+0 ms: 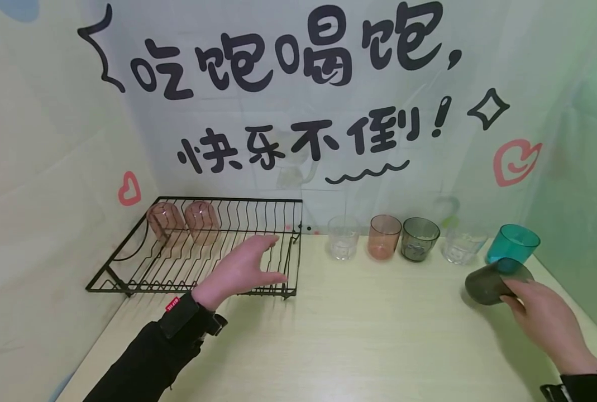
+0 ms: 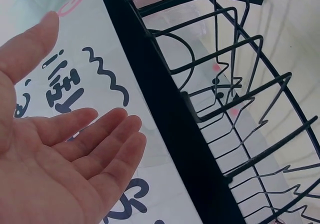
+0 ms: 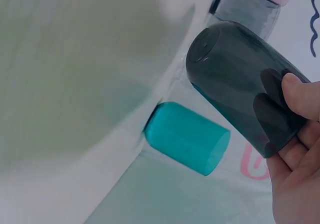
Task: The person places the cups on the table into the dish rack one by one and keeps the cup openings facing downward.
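- Right hand [image 1: 549,321]: grasping a dark-grey, see-through tumbler [image 1: 485,286], thumb on one side, fingers on the other, near its mouth end.
- Held tumbler: tilted, base pointing away from the palm, raised above the pale wood-toned table [image 1: 338,340], in front of the row's right end.
- Left hand [image 1: 238,271]: released; fingers extended, thumb spread apart, over the right part of a black metal-wire rack [image 2: 160,99].
- Row along the table's rear, left to right: colourless clear cup [image 1: 343,240], orange-pink translucent cup [image 1: 384,240], smoky-grey translucent cup [image 1: 419,244], second colourless clear cup [image 1: 462,248], teal translucent cup [image 1: 511,240].
- Rack, rear left: two pink translucent cups [image 1: 203,215], side by side.
- Behind: white sheet [image 1: 288,106], black Chinese lettering.
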The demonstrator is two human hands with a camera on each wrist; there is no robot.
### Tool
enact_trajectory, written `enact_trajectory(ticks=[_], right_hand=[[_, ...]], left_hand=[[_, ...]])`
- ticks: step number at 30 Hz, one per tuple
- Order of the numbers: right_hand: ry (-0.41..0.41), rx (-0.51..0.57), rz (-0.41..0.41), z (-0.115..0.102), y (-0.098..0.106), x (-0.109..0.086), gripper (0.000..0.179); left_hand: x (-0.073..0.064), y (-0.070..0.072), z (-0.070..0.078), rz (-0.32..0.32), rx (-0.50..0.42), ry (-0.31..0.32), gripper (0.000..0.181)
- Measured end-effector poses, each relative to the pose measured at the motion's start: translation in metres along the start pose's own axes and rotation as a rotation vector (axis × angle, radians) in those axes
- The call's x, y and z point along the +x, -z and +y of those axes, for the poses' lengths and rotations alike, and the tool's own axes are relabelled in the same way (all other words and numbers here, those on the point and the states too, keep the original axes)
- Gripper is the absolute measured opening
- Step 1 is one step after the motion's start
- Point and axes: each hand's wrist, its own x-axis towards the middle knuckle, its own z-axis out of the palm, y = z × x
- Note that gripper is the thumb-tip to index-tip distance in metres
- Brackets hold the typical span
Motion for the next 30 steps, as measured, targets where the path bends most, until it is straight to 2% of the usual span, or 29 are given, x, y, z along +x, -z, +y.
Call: enact_trajectory(ticks=[5,14,22,30], right_hand=[[0.035,0.065,0.049,-0.011,0.003,0.007,0.036],[0.038,0.115,0.069,-0.03,0.007,0.015,0.04],[0.051,0.147,0.143,-0.047,0.007,0.023,0.029],[0.059,0.206,0.198,-0.066,0.007,0.031,0.028]], left_hand=[[0.0,-0.001,0.003,0.013,-0.006,0.004,0.085],[0.0,-0.002,0.006,0.026,-0.048,-0.003,0.085],[0.001,-0.001,0.013,0.054,-0.064,-0.024,0.087],[0.002,-0.002,0.019,0.088,-0.081,-0.042,0.088]])
